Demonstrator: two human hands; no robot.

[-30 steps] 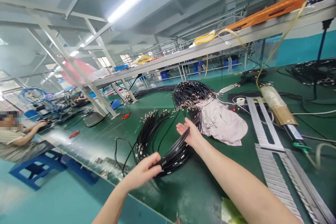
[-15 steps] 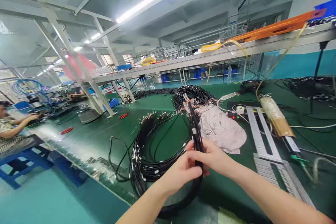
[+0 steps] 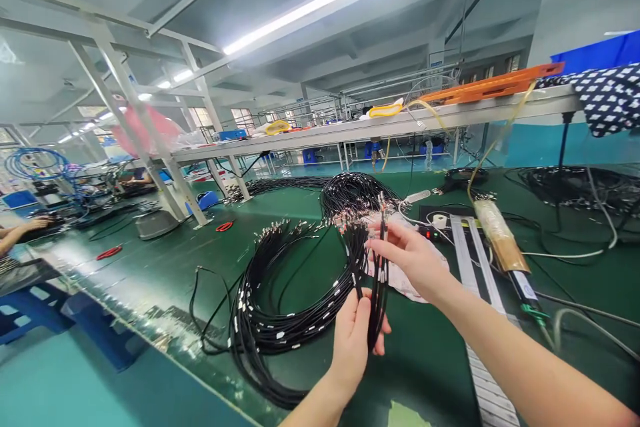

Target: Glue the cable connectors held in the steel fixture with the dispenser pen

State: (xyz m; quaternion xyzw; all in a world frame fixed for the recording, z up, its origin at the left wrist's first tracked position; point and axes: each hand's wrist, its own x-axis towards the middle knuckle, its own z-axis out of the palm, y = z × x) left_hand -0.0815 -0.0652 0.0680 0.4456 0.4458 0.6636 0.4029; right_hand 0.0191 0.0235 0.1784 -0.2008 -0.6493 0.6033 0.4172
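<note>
A thick coil of black cables [image 3: 273, 330] with white labels and metal-tipped ends lies on the green bench before me. Part of it rises as a held bundle of black cables [image 3: 379, 300]. My left hand [image 3: 356, 330] is closed around this bundle below its ends. Higher up, the fingers of my right hand [image 3: 411, 255] pinch a few cables of the bundle close to their tips, apart from the others. Behind the right hand lies a pale cloth [image 3: 407, 283], partly covered. Another heap of black cables [image 3: 357, 192] sits farther back.
To the right are a slotted metal fixture [image 3: 465, 257] and a tape-wrapped handheld tool [image 3: 500, 230] with its cord. A raised shelf [image 3: 310, 139] runs across the back. Red-handled tools [image 3: 109, 252] lie at left, near a co-worker's hand [image 3: 37, 223].
My hands have moved apart: the left stays low on the bundle, the right has risen toward the cable ends. The bundle has fanned into separate strands. The view has shifted slightly right.
</note>
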